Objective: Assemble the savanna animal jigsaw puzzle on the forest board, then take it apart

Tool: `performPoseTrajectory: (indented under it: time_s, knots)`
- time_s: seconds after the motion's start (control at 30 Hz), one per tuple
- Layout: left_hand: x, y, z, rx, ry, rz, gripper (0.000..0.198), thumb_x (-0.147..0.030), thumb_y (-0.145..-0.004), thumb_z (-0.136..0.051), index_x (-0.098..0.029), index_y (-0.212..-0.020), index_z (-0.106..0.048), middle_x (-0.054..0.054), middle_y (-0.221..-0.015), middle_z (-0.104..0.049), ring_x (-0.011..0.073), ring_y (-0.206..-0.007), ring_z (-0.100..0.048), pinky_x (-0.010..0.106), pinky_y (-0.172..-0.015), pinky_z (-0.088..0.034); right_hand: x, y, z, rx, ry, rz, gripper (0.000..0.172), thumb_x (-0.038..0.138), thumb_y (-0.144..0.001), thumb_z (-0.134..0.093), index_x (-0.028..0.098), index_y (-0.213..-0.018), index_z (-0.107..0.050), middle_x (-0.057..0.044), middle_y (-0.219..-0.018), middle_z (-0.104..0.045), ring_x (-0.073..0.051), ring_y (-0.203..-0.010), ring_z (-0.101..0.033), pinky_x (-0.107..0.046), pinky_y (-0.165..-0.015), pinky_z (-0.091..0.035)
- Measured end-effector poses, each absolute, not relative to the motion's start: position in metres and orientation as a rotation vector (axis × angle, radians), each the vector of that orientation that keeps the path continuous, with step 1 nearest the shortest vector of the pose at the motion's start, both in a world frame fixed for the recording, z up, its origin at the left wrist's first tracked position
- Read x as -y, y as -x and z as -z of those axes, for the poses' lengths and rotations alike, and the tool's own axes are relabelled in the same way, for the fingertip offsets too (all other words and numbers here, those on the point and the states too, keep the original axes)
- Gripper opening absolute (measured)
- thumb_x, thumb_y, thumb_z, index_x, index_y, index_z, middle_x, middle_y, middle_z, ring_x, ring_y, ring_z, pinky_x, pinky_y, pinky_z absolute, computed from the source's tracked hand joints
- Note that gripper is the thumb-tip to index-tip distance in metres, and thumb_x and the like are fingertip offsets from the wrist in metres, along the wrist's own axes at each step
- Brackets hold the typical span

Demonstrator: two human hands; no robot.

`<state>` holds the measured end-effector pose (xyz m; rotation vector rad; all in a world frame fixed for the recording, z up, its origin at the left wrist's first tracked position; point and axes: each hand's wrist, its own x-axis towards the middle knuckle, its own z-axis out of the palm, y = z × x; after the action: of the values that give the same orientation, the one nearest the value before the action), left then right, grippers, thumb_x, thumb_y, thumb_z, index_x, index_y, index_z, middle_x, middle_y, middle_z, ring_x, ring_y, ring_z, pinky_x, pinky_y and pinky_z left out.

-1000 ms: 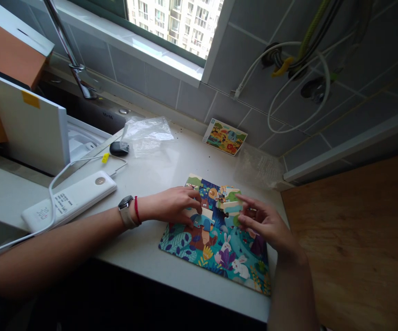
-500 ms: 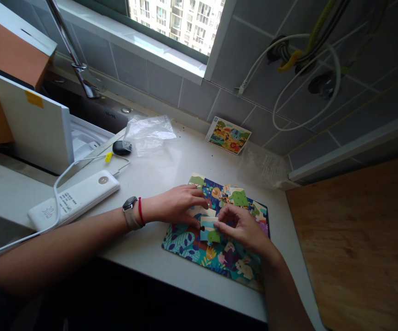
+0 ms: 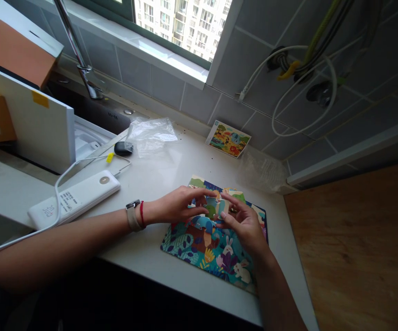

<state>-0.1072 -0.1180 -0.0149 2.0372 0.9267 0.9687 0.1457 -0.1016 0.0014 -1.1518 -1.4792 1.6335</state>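
R hand [image 3: 244, 225]: fingers narrow, thumb + index pinching a pale pc [image 3: 223, 208] (cream/blue puzzle pc), held above the picture board [image 3: 195, 241]. L hand [image 3: 180, 205]: thumb + index apart, reaching rightward about a green pc [image 3: 210, 210]; cannot tell if they grip it or only hover, nor if the 2 pcs touch.

Key relation: pale pc lies btwn the hands, just R of L fingertips, at the L end of R fingers; R hand is nearer to it. Its long axis looks approx. near-far, seen tilted, so uncertain. Green pc is immed. left of it, L hand nearer.

Below: board lies flat, skewed, w/ rabbits + flowers on near part. Pile of pcs [image 3: 239, 196] on its far part, partly hidden behind R fingers.

Farther out, on tabletop [image 3: 150, 262]: picture card [image 3: 229, 139] at far side by the tiled wall [image 3: 166, 79]; clear wrapper [image 3: 263, 171] just near-right of it. Far left: clear bag [image 3: 154, 133], dark obj. [image 3: 123, 148] beside it, ID unclear. Left: white power bank [image 3: 76, 197] w/ white cable [image 3: 58, 193] across it. Wood panel [image 3: 354, 239] at right.
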Motion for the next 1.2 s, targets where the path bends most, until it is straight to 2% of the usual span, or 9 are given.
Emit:
performPoseTrajectory:
  time_s: [0.17,0.33,0.47,0.6,0.7,0.8,1.0,1.1,1.2]
  knots:
    - [0.118,0.105,0.012,-0.851,-1.84,-1.088,0.035,-0.026,-0.101,-0.065,-0.017,-0.135,-0.062,0.004,-0.092,-0.078,0.0153,-0.082,-0.073,0.028,-0.076,-0.057,0.1,-0.15,-0.002,1.568,1.182,-1.738,0.038,0.05,-0.081,-0.086,0.021,-0.092,-0.064,0.0,-0.08,-0.071,-0.018,-0.068,-0.076,-0.028,-0.061,-0.065]
    - [0.118,0.104,0.007,-0.879,-1.723,-1.093,0.024,-0.027,-0.104,-0.057,-0.015,-0.124,-0.065,0.006,-0.09,-0.079,0.0155,-0.079,-0.075,0.026,-0.07,-0.056,0.104,-0.146,0.002,1.572,1.125,-1.87,0.049,0.049,-0.083,-0.086,0.027,-0.109,-0.052,0.004,-0.075,-0.072,-0.018,-0.069,-0.077,-0.026,-0.062,-0.061]
    - [0.118,0.103,0.006,-0.921,-1.684,-1.1,0.024,-0.025,-0.101,-0.061,-0.015,-0.122,-0.065,0.006,-0.09,-0.08,0.0158,-0.08,-0.075,0.027,-0.072,-0.057,0.107,-0.138,0.005,1.603,1.178,-1.948,0.049,0.059,-0.083,-0.081,0.026,-0.101,-0.05,0.003,-0.075,-0.072,-0.017,-0.063,-0.074,-0.027,-0.063,-0.059]
    - [0.119,0.101,0.008,-0.888,-1.632,-1.105,0.024,-0.024,-0.1,-0.061,-0.015,-0.122,-0.062,0.007,-0.095,-0.081,0.0167,-0.084,-0.077,0.029,-0.075,-0.059,0.107,-0.136,0.004,1.804,1.236,-1.781,0.045,0.063,-0.085,-0.075,0.021,-0.081,-0.059,0.002,-0.068,-0.065,-0.015,-0.059,-0.065,-0.025,-0.057,-0.05]
    - [0.119,0.102,0.009,-0.896,-1.707,-1.105,0.023,-0.021,-0.101,-0.057,-0.016,-0.123,-0.06,0.007,-0.098,-0.081,0.0168,-0.087,-0.077,0.028,-0.073,-0.059,0.104,-0.14,-0.001,2.035,1.192,-1.682,0.04,0.055,-0.089,-0.072,0.019,-0.073,-0.063,-0.002,-0.075,-0.066,-0.015,-0.065,-0.061,-0.027,-0.063,-0.048]
    - [0.119,0.104,0.011,-0.932,-1.889,-1.102,0.023,-0.02,-0.102,-0.056,-0.016,-0.124,-0.061,0.007,-0.098,-0.08,0.016,-0.086,-0.076,0.028,-0.075,-0.058,0.102,-0.147,-0.007,2.288,1.217,-1.464,0.036,0.044,-0.088,-0.072,0.019,-0.065,-0.06,-0.002,-0.078,-0.065,-0.016,-0.072,-0.059,-0.027,-0.068,-0.044]
    - [0.118,0.108,0.015,-0.968,-2.285,-0.898,0.02,-0.024,-0.105,-0.054,-0.018,-0.116,-0.069,0.009,-0.101,-0.076,0.0211,-0.093,-0.07,0.034,-0.082,-0.055,0.104,-0.155,-0.012,2.666,1.446,-1.277,0.042,0.04,-0.091,-0.062,0.019,-0.056,-0.05,0.002,-0.061,-0.053,-0.012,-0.058,-0.049,-0.028,-0.056,-0.028]
    - [0.117,0.109,0.015,-0.915,-2.406,-0.774,0.021,-0.027,-0.102,-0.061,-0.018,-0.119,-0.07,0.01,-0.105,-0.075,0.0253,-0.1,-0.068,0.038,-0.088,-0.055,0.109,-0.151,-0.012,2.725,1.495,-1.201,0.045,0.039,-0.092,-0.06,0.019,-0.055,-0.047,0.001,-0.06,-0.053,-0.012,-0.058,-0.049,-0.029,-0.056,-0.026]
    - [0.116,0.111,0.017,-0.812,-2.482,-0.701,0.041,-0.036,-0.094,-0.076,-0.019,-0.13,-0.067,0.013,-0.121,-0.073,0.0299,-0.112,-0.066,0.044,-0.1,-0.052,0.111,-0.148,-0.012,2.765,1.495,-1.143,0.043,0.037,-0.093,-0.06,0.018,-0.055,-0.051,0.0,-0.061,-0.058,-0.012,-0.059,-0.052,-0.03,-0.056,-0.026]
